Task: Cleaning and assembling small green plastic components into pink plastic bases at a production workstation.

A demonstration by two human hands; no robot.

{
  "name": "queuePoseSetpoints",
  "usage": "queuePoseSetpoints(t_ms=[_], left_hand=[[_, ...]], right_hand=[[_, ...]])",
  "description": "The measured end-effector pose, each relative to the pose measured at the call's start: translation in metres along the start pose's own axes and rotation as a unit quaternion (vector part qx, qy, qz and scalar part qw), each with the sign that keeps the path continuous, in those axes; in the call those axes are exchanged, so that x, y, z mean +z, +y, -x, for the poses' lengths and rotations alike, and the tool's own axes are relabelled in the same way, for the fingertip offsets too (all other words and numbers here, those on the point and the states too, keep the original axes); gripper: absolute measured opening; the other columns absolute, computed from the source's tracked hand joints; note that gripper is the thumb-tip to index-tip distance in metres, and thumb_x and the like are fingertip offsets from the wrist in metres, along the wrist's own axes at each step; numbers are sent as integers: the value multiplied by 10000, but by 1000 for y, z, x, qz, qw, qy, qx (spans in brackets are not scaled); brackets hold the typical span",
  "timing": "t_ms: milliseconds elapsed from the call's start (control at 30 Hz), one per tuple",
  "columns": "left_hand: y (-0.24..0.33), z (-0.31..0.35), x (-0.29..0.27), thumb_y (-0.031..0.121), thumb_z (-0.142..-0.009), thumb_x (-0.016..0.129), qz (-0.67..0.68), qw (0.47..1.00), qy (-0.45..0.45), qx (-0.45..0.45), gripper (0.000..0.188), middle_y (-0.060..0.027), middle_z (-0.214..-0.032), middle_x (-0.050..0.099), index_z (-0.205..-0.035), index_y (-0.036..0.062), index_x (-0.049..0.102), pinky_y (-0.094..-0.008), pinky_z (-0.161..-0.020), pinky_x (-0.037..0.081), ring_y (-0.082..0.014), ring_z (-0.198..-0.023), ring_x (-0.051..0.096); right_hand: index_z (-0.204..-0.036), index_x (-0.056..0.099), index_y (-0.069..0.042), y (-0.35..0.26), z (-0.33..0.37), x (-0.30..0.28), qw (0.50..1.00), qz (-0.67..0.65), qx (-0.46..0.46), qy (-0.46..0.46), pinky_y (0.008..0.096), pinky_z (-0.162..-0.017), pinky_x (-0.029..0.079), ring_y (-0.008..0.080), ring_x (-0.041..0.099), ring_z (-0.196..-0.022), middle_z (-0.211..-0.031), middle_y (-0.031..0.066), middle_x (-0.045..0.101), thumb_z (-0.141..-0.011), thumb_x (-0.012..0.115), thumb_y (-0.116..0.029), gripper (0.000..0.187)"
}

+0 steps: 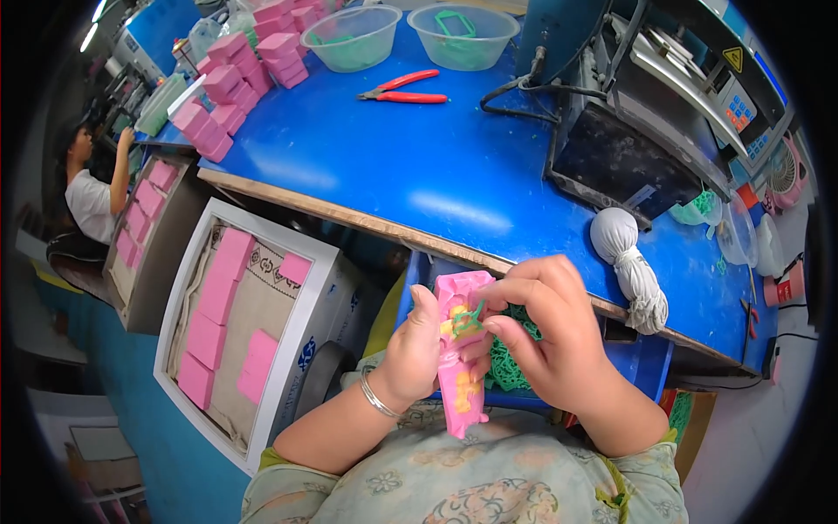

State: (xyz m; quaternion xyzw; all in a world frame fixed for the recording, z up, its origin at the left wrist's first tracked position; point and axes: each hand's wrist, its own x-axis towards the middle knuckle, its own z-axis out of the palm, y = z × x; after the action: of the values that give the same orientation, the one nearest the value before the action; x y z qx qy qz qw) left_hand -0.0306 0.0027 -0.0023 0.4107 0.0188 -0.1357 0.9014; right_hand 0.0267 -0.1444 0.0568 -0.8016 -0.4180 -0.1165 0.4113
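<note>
My left hand (412,356), with a silver bangle at its wrist, grips a pink rubber mould (450,397) in front of my body. The mould lies opened out, its inner face showing yellow patches. A thin green wax piece (466,321) sits in its upper part. Thumb and forefinger of my right hand (559,336) are bent close together at that green piece, seemingly pinching its edge; the exact contact is too small to tell. Behind the mould, a blue drawer (633,354) holds a heap of green wax pieces (509,362).
On the blue table (349,148) are red-handled cutters (406,94), two clear bowls (351,54), stacked pink blocks (229,83), a grey cloth bundle (624,262) and a machine (642,131). A white box (292,358) of pink blocks stands left. Another person (92,196) sits far left.
</note>
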Motion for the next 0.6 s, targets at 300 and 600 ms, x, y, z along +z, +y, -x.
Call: queuePoseSetpoints(t_ms=[300, 600], left_hand=[[1, -7, -2, 717, -815, 168, 76, 997, 9, -6, 803, -70, -798, 517, -1104, 27, 461, -296, -519, 445, -137, -579, 465], [9, -14, -32, 738, -703, 464, -117, 992, -11, 48, 857, -116, -948, 578, -1102, -20, 494, -267, -647, 502, -144, -743, 581]], right_hand=[[-822, 542, -58, 8, 9, 6, 997, -59, 16, -37, 348, -678, 381, 256, 500, -746, -826, 79, 539, -686, 654, -24, 180], [-899, 522, -15, 12, 21, 6, 864, -430, 243, 96, 222, -741, 389, 90, 483, -801, -866, 40, 537, -861, 560, -59, 69]])
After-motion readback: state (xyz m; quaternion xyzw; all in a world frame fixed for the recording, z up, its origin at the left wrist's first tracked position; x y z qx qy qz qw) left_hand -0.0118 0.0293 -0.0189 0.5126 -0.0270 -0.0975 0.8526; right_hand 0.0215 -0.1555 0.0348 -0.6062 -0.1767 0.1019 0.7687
